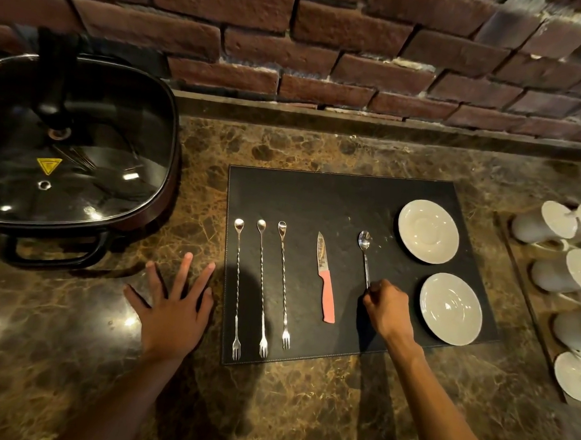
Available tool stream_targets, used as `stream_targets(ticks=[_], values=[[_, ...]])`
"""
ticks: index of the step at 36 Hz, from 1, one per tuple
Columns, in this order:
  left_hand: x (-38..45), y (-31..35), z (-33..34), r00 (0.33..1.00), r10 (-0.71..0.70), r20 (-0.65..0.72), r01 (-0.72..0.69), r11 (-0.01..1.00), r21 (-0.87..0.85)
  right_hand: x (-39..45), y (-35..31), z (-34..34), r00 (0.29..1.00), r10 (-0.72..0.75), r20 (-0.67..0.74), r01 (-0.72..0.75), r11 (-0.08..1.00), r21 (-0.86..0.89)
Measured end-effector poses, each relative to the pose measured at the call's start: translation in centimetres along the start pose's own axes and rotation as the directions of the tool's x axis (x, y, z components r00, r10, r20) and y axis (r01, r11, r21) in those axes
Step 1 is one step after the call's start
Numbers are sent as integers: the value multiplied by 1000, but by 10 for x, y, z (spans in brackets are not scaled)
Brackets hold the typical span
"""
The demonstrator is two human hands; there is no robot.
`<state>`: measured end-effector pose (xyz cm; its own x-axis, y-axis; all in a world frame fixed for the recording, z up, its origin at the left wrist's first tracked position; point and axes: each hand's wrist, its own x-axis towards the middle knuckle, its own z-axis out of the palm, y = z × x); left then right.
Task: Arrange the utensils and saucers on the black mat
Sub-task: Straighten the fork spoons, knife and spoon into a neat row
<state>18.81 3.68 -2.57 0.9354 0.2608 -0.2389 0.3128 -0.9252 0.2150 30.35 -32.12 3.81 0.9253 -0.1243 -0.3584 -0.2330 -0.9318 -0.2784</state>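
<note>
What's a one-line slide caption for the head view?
Right hand grips a teaspoon on the black mat beside knife and two saucers; left hand flat on counter.

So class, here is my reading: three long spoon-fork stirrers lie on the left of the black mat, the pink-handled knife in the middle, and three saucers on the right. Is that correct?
Not quite. The head view shows two saucers, one further back and one nearer, not three. The three stirrers on the left of the black mat and the pink-handled knife in the middle are right.
</note>
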Motion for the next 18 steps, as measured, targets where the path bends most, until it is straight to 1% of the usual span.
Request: stream_targets(ticks=[7,14,18], values=[[1,-2,3,1000,9,-3,-9,1000,-3,2,-2,1,1000,-3,7,3,1000,1],[2,-5,9,1000,10,-4,-10,1000,6,2,-8,0,1000,28,6,-28,1000,-5],[3,-6,11,1000,10,-1,-10,1000,15,-4,-14,-1,996,84,-15,-84,996,34]])
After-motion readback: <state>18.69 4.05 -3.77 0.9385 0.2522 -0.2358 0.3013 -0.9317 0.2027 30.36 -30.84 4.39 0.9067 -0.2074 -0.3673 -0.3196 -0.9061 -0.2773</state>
